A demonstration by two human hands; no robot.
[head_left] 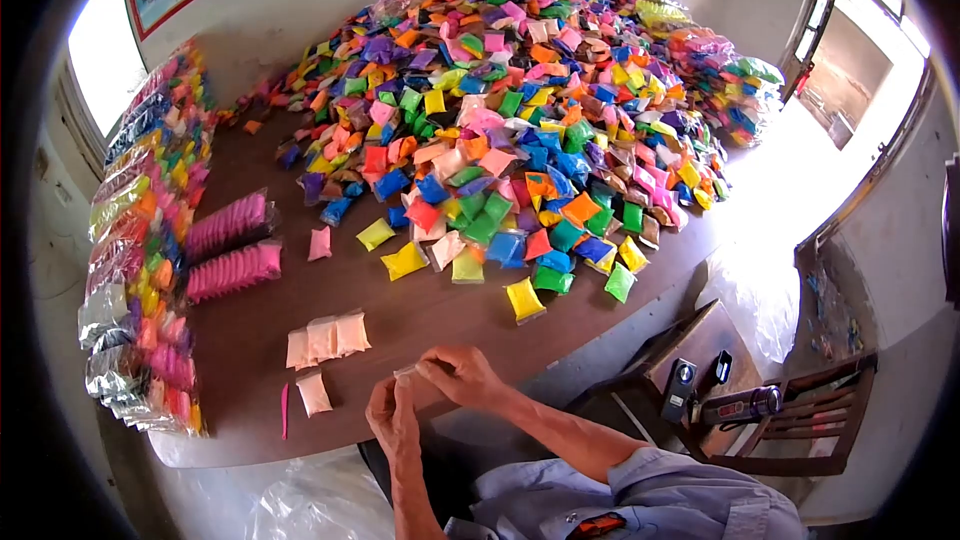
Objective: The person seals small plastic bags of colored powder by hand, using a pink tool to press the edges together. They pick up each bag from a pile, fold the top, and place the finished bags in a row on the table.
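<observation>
In the head view, both hands meet just off the near edge of the brown table (400, 310), low in front of the person. The left hand (393, 414) points upward, its thumb and fingers drawn close on a small pale piece (404, 371). The right hand (458, 376) comes in from the other side, fingers curled, its tips closed at the piece's other end. The fingers cover most of it, so I cannot tell whether it is a packet or only a scrap of film.

On the table near the left hand lie a row of peach packets (328, 339), a lone peach packet (313, 394) and a thin pink strip (285, 411). Beyond is a large heap of coloured packets (500, 130), with two rows of pink packets (235, 271) to its left.

The pale piece looks light and limp, and its surface is probably slick. A fingertip pinch on a flat edge should suit it. The peach packets look soft and plump; squeezing their middles could strain the seams, so their flat end seals seem the safer hold.
</observation>
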